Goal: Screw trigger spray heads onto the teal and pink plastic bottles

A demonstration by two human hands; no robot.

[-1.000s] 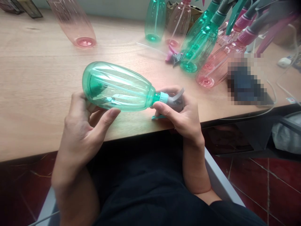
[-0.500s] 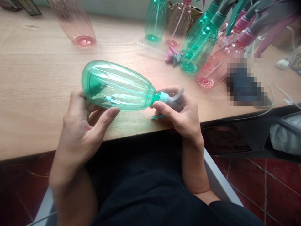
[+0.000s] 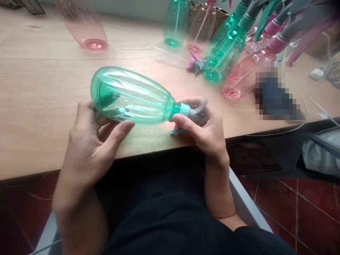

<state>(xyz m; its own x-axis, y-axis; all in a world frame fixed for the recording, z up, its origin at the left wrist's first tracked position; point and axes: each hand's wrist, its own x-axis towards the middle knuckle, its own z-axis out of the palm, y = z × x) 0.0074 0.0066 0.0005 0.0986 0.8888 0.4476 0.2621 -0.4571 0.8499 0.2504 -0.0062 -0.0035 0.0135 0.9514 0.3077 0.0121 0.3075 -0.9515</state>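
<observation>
A clear green spray bottle (image 3: 132,97) lies sideways between my hands above the table, its base to the left. My left hand (image 3: 92,141) supports the body from below, thumb along the near side and the other fingers partly hidden behind it. Around the grey spray head (image 3: 198,115) and the pale teal collar (image 3: 185,109) my right hand (image 3: 204,129) is closed, its thumb by the neck. A teal piece (image 3: 177,131) of the head shows under that thumb. Inside the bottle a thin dip tube runs lengthwise.
Several green and pink spray bottles (image 3: 225,49) stand at the back right. A loose pink-and-grey spray head (image 3: 195,64) with its tube lies before them. At the back left is a pink bottle (image 3: 87,28). A blurred-out dark object (image 3: 276,95) and a white cable (image 3: 305,106) lie at right.
Almost nothing differs. The view has shifted very slightly; both hands keep the same hold on the green spray bottle.
</observation>
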